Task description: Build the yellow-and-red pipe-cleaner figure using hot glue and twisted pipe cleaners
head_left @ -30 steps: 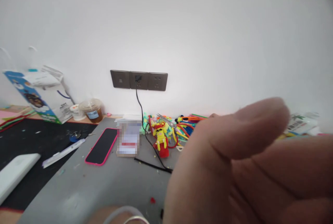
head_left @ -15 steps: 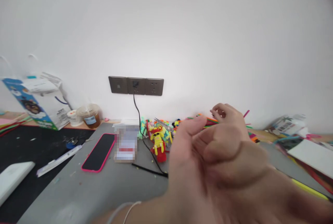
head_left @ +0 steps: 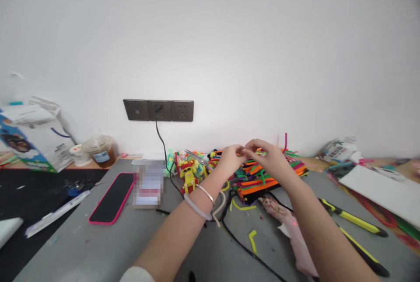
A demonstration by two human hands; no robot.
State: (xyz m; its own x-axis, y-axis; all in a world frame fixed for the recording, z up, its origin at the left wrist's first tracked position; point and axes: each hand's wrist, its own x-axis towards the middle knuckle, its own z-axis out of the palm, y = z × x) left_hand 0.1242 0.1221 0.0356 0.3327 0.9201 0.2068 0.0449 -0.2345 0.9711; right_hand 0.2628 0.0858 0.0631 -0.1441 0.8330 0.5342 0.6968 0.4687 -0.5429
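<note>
The left hand (head_left: 230, 159) and right hand (head_left: 271, 157) come together over the far pile of pipe cleaners (head_left: 254, 185), fingers curled; I cannot tell whether they grip anything. Yellow-handled pliers (head_left: 357, 221) lie right, a pink-cased smartphone (head_left: 112, 199) left.

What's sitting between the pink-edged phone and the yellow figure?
Going from the phone to the figure, the head view shows a pixelated item, then the black cord, with some mint-green pieces farther back by the cord.
</note>
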